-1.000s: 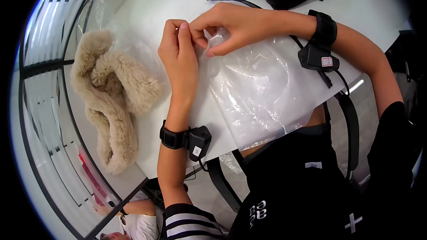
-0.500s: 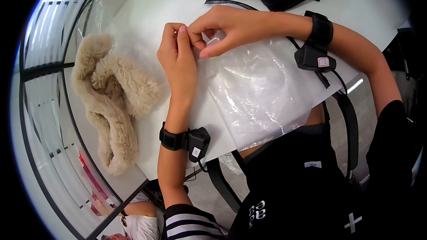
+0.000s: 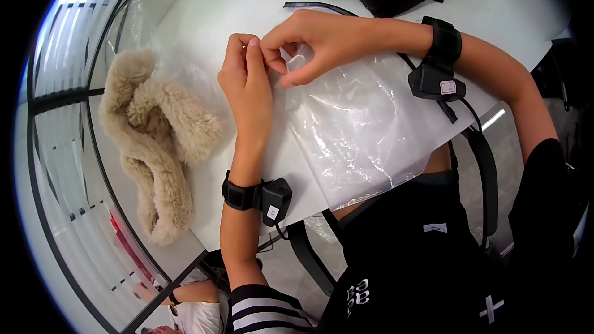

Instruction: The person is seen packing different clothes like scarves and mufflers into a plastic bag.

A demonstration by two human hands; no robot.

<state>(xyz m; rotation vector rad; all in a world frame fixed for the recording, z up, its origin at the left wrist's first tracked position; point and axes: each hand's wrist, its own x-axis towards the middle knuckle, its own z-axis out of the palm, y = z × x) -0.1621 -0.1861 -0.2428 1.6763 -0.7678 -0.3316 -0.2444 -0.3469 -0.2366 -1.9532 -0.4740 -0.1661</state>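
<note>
Clear bag (image 3: 365, 133) on desk (image 3: 210, 6), overhanging the edge. Left hand (image 3: 247, 83) and right hand (image 3: 318, 40) meet by its upper corner; fingers curled, can't tell if gripping. Light pinches should avoid stretching.

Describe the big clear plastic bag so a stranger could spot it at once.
Above the white tabletop, find the person's right hand. Below it in the picture, the see-through plastic bag spreads to the table's near edge. Its smooth shine sets it apart from the fluffy beige fur-like piece.
</note>
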